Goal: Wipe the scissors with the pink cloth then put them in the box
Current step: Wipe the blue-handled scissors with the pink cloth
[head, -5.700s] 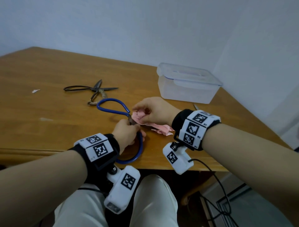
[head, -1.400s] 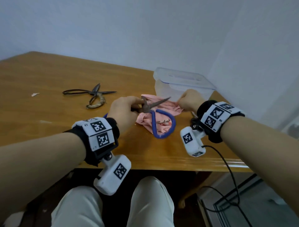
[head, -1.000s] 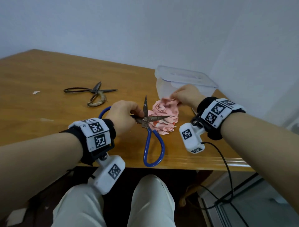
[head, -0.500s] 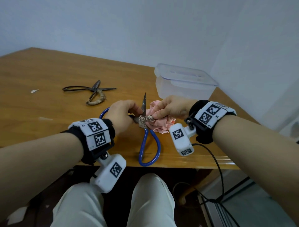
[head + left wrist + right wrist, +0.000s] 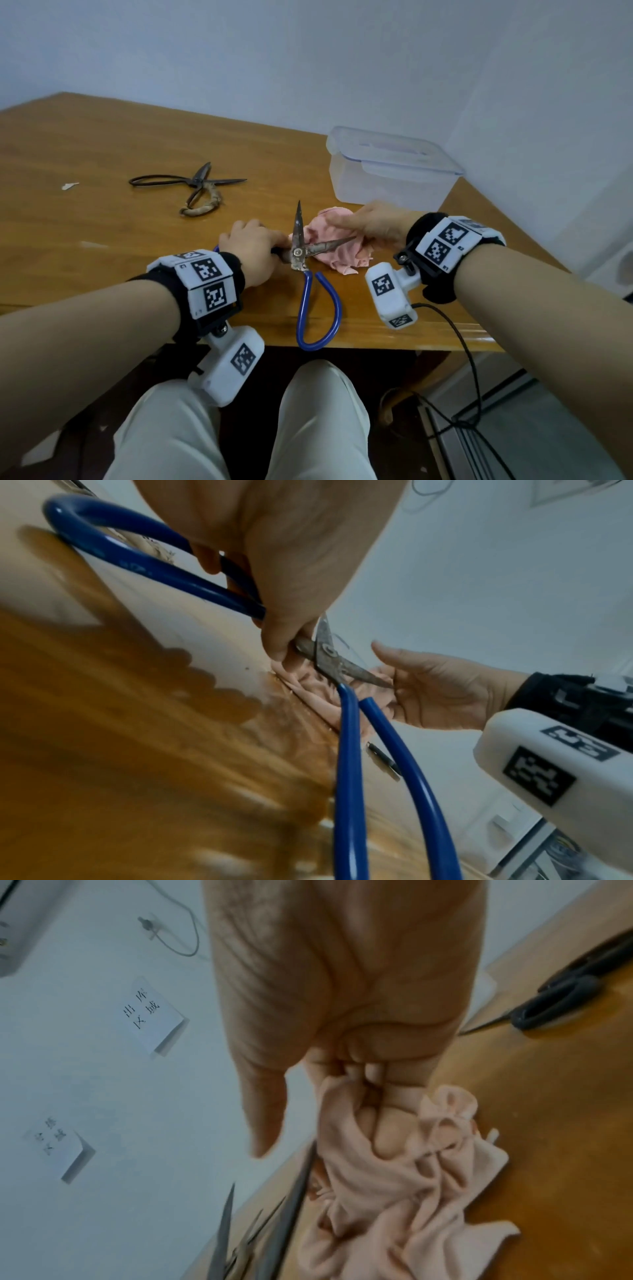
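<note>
The blue-handled scissors (image 5: 297,253) lie spread wide near the table's front edge, one rusty blade pointing away from me and the other to the right over the pink cloth (image 5: 339,255). My left hand (image 5: 251,248) grips them just behind the pivot, thumb and fingers round a handle shank (image 5: 346,750). To the right, my right hand (image 5: 373,222) rests on the crumpled cloth (image 5: 394,1191), its fingers curled into the folds and its thumb held straight. The clear plastic box (image 5: 387,178) stands behind the cloth with its lid on.
An old dark pair of scissors (image 5: 195,185) lies open at the back left, a paper scrap (image 5: 70,186) beyond it. Dark-handled scissors (image 5: 561,999) lie by the box. One blue handle loop overhangs the table's front edge (image 5: 376,339).
My right hand has drawn the cloth to the right, off the pivot and along the blade, which now shows bare. The left hand keeps its grip in the same place.
</note>
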{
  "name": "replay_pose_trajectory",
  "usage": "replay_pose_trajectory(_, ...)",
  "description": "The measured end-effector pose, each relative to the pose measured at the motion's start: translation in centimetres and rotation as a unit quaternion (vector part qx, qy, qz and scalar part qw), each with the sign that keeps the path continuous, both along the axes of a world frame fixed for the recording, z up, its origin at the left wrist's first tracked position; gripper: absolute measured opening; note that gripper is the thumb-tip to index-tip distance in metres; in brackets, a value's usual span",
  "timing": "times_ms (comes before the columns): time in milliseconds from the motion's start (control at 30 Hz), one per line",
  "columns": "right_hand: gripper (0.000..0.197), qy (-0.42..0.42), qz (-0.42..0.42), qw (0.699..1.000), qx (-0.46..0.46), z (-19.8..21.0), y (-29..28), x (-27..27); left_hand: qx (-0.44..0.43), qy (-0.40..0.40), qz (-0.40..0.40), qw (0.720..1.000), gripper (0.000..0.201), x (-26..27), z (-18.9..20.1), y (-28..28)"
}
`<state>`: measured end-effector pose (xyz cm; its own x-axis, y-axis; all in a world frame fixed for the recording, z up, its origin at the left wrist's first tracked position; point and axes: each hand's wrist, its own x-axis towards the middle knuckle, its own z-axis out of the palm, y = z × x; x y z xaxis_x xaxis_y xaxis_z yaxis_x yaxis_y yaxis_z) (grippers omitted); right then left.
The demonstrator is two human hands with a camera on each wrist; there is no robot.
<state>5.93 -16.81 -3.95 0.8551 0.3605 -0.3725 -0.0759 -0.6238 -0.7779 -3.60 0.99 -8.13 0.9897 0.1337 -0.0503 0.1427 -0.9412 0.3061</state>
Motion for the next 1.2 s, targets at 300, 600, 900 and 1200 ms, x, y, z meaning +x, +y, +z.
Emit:
replay_pose_trajectory(300, 0.016, -0.217, -0.062, 0.974, -0.022, 2.0, -0.9, 1.9, -0.062, -0.026, -0.033, 0.997, 0.038, -0.4, -0.3, -0.5)
replay_pose_trajectory(600, 0.025, -0.185, 0.012, 0.931, -0.316, 3.2, -0.7, 1.6, -0.063, 0.003, -0.025, 0.998, 0.035, -0.5, -0.7, -0.6)
replay_pose_trajectory(900, 0.022, -0.267, 0.049, 0.951, -0.147, 3.0, 1.4, 1.5, -0.121, 0.034, 0.031, 0.992, 0.035, 0.1, -0.8, -1.0)
replay_pose_trajectory(1200, 0.021, -0.460, -0.136, 0.874, -0.075, 4.0, 1.8, 2.7, -0.106, 0.014, 0.009, 0.994, 0.045, -0.3, -1.3, -0.7)
